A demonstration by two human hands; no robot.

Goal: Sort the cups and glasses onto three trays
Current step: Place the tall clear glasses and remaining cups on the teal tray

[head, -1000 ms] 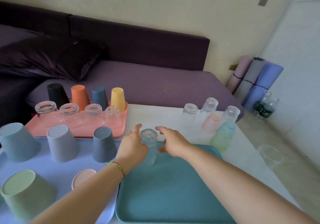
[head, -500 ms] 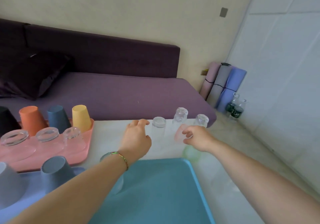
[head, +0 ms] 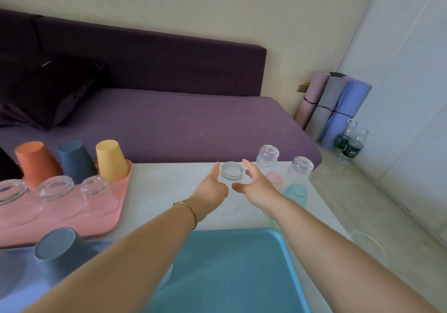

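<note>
An upside-down clear glass (head: pixel 231 170) stands on the white table (head: pixel 164 191) between my two hands. My left hand (head: pixel 212 187) is open just left of it, and my right hand (head: pixel 256 187) is open just right of it; neither grips it. Behind stand two more inverted clear glasses (head: pixel 267 155) (head: pixel 301 167), a pink frosted cup (head: pixel 274 179) and a teal frosted cup (head: pixel 295 193). The teal tray (head: pixel 229 264) lies near me; a glass on it is mostly hidden under my left forearm. The pink tray (head: pixel 121 191) holds coloured cups and clear glasses. The lilac tray (head: pixel 14 274) carries a dark blue-grey cup (head: pixel 58 242).
A purple sofa (head: pixel 169 119) runs along the table's far edge. Rolled mats (head: pixel 333 104) and two water bottles (head: pixel 348 143) stand on the floor at right. A clear glass (head: pixel 367 245) lies near the table's right edge.
Both hands left the glass on the teal tray and reached forward. They now flank the clear glass at the far side of the table. The view swung right.
</note>
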